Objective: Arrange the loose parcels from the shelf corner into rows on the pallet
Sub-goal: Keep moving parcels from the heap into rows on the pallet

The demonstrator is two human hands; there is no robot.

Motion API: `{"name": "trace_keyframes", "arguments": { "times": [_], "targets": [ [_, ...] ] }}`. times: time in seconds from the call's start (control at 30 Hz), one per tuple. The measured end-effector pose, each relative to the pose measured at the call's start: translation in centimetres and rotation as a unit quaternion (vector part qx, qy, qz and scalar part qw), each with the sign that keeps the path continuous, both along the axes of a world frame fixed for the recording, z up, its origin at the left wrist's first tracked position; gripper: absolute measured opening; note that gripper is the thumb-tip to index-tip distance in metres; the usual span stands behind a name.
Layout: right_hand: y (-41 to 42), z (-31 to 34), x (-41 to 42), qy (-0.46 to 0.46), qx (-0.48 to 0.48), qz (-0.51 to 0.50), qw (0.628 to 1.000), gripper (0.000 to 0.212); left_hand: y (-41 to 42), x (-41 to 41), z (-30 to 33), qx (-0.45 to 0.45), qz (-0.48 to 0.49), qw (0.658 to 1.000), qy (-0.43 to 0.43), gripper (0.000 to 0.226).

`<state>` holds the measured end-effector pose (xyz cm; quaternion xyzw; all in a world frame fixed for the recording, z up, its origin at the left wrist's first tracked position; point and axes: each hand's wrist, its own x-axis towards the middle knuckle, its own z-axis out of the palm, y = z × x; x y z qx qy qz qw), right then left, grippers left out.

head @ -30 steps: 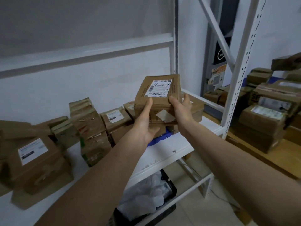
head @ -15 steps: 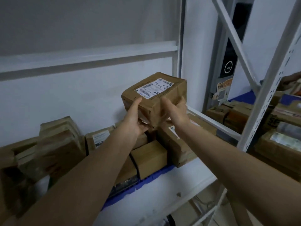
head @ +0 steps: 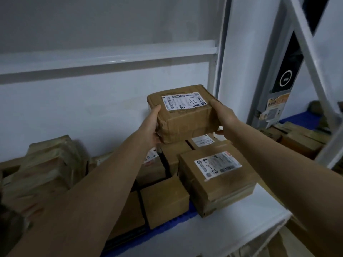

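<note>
Both hands, left hand (head: pixel 151 125) and right hand (head: pixel 223 115), grip the labelled parcel (head: pixel 185 115) above stacked parcels (head: pixel 215 179)

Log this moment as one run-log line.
left hand: holds box side | right hand: holds other side | box: lifted above stacked boxes | pallet: blue edge visible

A white shelf (head: pixel 213 236) carries a blue pallet (head: pixel 172 222) loaded with cardboard parcels (head: pixel 219 182).
</note>
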<state>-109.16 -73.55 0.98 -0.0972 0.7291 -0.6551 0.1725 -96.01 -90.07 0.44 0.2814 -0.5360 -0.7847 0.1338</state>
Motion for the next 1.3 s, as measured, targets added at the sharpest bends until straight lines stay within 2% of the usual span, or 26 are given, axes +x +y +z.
{"name": "trace_keyframes", "arguments": {
  "times": [0.07,0.23,0.37,0.57,0.77,0.9,1.03,1.1,1.13,1.2,1.3],
  "targets": [
    [-0.1,-0.6,-1.6,-0.010,0.020,0.024,0.999,0.030,0.2,-1.2,-0.4,-0.031,0.001,0.999,-0.020,0.035],
    [-0.1,-2.8,-6.0,-0.018,0.086,0.057,0.995,0.053,0.6,-4.3,-2.2,-0.051,-0.006,0.997,-0.064,0.052],
    [0.0,-4.6,-8.2,-0.017,0.111,0.083,0.990,0.052,1.0,-6.2,-4.1,-0.061,-0.007,0.994,-0.087,0.060],
    [0.6,-6.5,-9.9,0.023,0.124,0.120,0.985,0.036,0.9,-7.6,-6.0,-0.059,0.013,0.992,-0.107,0.050],
    [0.6,-6.9,-10.3,0.004,0.110,0.150,0.982,0.054,0.8,-7.5,-7.0,-0.073,0.042,0.987,-0.140,0.043],
    [0.4,-7.2,-10.7,0.012,0.123,0.154,0.980,0.053,0.8,-7.5,-7.4,-0.097,0.042,0.982,-0.154,0.041],
    [0.1,-7.1,-10.7,0.042,0.182,0.145,0.972,0.053,1.1,-7.5,-7.3,-0.100,0.044,0.980,-0.163,0.038],
    [0.0,-6.8,-10.6,0.054,0.197,0.136,0.969,0.054,1.3,-7.4,-6.8,-0.102,0.048,0.979,-0.170,0.045],
    [-0.2,-6.7,-10.5,0.080,0.211,0.123,0.966,0.056,1.3,-7.3,-6.5,-0.123,0.052,0.975,-0.178,0.054],
    [-0.5,-5.8,-9.9,0.197,0.265,0.087,0.940,0.060,0.8,-7.2,-5.8,-0.217,0.064,0.951,-0.211,0.068],
    [-1.7,-3.9,-7.7,0.434,0.328,0.090,0.834,0.052,0.0,-5.9,-4.3,-0.407,0.108,0.868,-0.262,0.068]
  ]
}}
